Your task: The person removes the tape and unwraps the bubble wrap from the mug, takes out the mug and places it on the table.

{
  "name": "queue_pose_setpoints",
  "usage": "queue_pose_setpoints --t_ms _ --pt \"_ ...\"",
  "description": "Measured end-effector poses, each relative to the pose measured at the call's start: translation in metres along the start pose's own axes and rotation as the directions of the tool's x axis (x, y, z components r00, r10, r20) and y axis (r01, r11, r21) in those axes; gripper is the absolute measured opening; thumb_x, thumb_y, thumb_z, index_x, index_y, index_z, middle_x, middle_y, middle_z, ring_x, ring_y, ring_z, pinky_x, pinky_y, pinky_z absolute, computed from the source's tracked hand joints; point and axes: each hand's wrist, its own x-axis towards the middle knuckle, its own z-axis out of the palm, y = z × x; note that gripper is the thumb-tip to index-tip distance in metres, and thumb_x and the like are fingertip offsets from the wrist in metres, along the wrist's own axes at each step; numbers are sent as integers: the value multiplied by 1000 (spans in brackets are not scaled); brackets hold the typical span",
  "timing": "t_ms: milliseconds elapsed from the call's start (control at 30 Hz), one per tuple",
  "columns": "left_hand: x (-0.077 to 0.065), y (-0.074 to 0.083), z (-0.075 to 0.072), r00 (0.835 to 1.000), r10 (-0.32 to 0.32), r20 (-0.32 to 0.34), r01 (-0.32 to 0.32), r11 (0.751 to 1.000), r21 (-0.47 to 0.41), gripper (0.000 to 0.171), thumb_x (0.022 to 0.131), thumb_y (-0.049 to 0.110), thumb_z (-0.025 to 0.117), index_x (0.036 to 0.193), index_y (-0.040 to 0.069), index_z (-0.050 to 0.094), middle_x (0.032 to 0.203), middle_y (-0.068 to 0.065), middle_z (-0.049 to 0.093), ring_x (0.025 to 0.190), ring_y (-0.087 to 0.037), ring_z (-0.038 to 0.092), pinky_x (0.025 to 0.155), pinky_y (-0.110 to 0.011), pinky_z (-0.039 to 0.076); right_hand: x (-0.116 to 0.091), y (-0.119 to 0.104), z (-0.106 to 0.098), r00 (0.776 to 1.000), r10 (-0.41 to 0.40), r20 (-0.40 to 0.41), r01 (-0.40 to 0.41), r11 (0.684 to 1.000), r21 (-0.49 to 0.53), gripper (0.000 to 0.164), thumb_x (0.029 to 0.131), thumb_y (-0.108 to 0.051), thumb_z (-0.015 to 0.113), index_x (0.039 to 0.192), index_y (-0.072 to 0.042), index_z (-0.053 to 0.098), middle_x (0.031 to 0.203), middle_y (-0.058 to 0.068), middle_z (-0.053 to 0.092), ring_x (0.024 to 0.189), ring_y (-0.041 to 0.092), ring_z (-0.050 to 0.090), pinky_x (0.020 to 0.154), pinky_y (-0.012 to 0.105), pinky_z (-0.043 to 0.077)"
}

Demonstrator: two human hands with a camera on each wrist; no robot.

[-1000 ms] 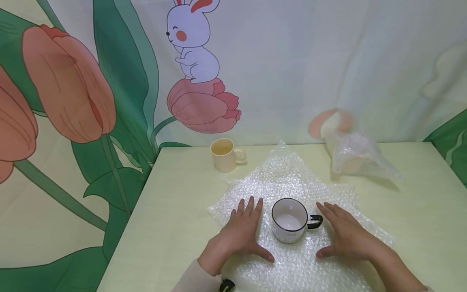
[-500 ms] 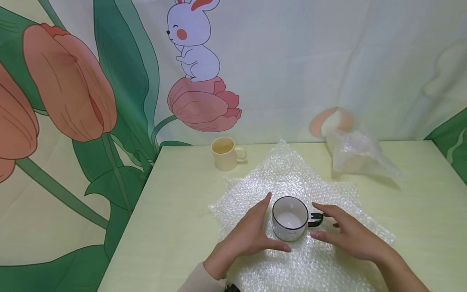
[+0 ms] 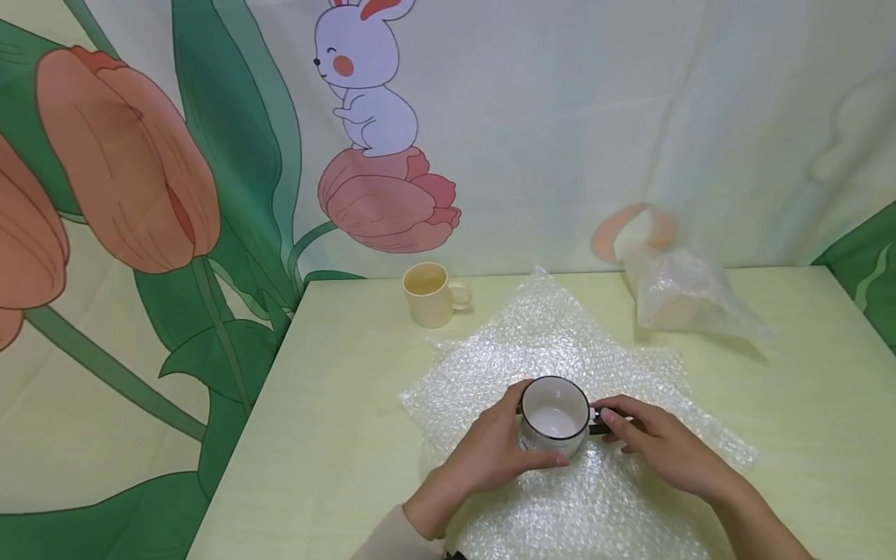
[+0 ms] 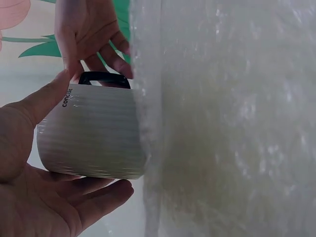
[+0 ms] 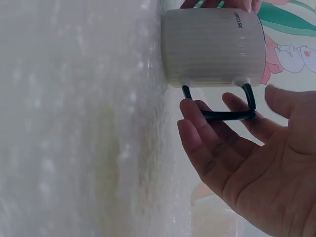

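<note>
A white ribbed mug (image 3: 556, 412) with a black rim stands upright on a bubble wrap sheet (image 3: 560, 334). It carries the word "concise" on its side, plain in the left wrist view. My left hand (image 3: 486, 451) holds the mug's body from the left, thumb on the near side and fingers round the far side. At the black handle (image 5: 227, 115) my right hand (image 3: 658, 443) has its thumb and fingers, with fingertips curled about the handle's loop. The mug's underside is hidden against the wrap.
Behind and left of the wrap is a pale yellow mug (image 3: 428, 299) on the table (image 3: 329, 389). Toward the back right lies a bundle in translucent wrap (image 3: 682, 299), its contents unclear. A printed cloth (image 3: 532, 140) hangs along the table's back edge.
Both hands have moved inward to the mug. The left now holds its body; the right has come to the handle. The mug stays in place.
</note>
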Motion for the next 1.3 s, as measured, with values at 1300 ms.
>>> queue_pose_setpoints --t_ms 1300 --pt "9 -3 12 1000 21 -17 -20 1000 15 93 82 48 87 153 14 38 139 -9 63 127 -26 62 105 -42 51 7 0 7 999 19 29 -22 992 126 35 112 -33 44 118 -4 62 120 18 70 112 34 70 90 36 61"
